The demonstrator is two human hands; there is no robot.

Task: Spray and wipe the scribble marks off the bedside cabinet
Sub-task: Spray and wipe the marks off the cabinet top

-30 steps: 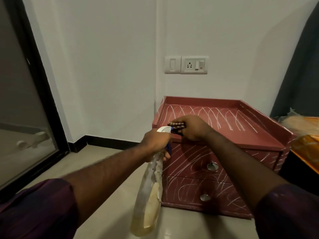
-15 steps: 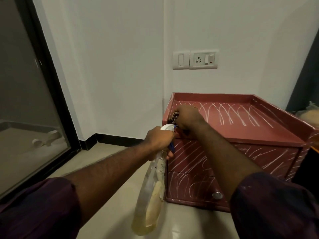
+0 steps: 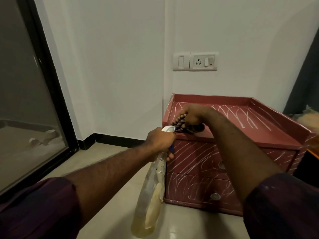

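A red bedside cabinet stands in the corner, with white scribble marks across its top and both drawer fronts. My right hand grips a dark striped cloth and presses it on the front left part of the cabinet top. My left hand holds the neck of a clear spray bottle with yellowish liquid, which hangs down in front of the cabinet's left edge. The bottle's white nozzle sits beside the cloth.
A white wall carries a switch and socket plate above the cabinet. A black-framed glass door fills the left side. Pale floor tiles lie below. An orange-covered object sits at the right edge.
My right hand with the cloth has slid from the front edge of the top back and left toward the corner. The left hand and bottle have barely moved. The view shifted left.
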